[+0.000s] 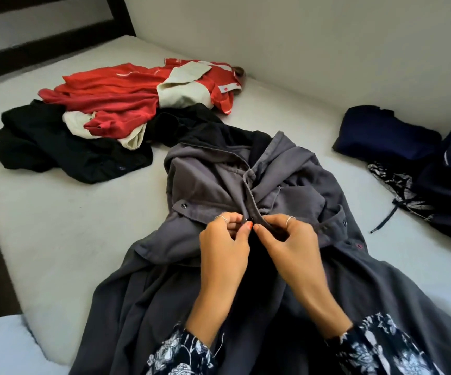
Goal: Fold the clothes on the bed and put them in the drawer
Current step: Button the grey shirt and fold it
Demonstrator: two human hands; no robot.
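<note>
Both hands' grip pinching grey jacket (219, 185), rumpled, unbuttoned

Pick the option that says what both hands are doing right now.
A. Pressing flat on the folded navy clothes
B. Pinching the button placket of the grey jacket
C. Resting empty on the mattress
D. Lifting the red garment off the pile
B: the left hand and right hand both pinch the front placket of the grey jacket, next to a snap button.

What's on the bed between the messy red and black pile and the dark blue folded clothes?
In the head view, the grey hooded jacket lies between the red and black pile and the folded dark blue clothes, with bare white mattress behind it.
</note>
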